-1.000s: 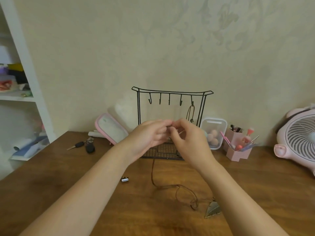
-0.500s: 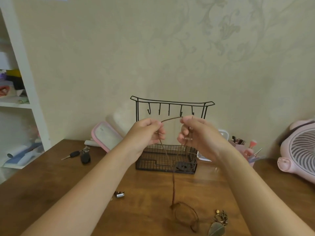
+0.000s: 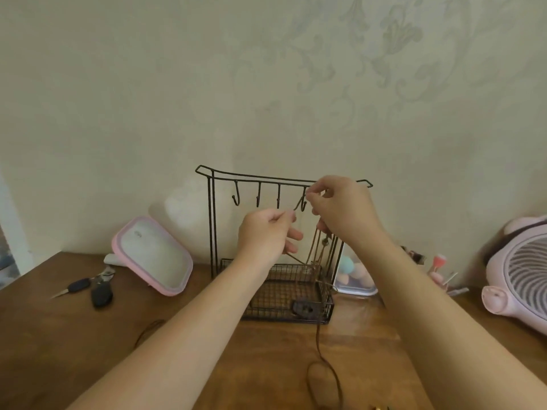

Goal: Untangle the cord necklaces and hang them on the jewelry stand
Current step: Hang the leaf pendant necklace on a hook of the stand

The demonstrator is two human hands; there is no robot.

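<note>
The thin brown cord necklace [image 3: 319,344] is partly raised. Its upper span crosses the front of the black wire jewelry stand [image 3: 211,220] at hook level. Its lower length drops past the stand's mesh basket to a slack loop on the brown wooden surface [image 3: 74,350] in front of the stand.

Your right hand [image 3: 343,211] pinches the cord at the fourth hook [image 3: 303,205] from the stand's left post; its grip is clamped on the cord. Your left hand [image 3: 263,235] pinches the same cord just below and left of that hook; its grip is likewise clamped on the cord. Whether the cord already sits in the hook cannot be told.

Progress, as a judgement:
- Done: brown beaded strands [image 3: 325,241] hang inside the stand's right side, behind your right hand, so one necklace appears to be hung.
- In hand: seating the held cord, with its loop not yet lifted clear.
- Left: a dark loose cord [image 3: 149,331] lies on the surface to the front left of the stand, partly hidden by your forearm.

A pink-framed mirror [image 3: 154,255] leans left of the stand.
</note>
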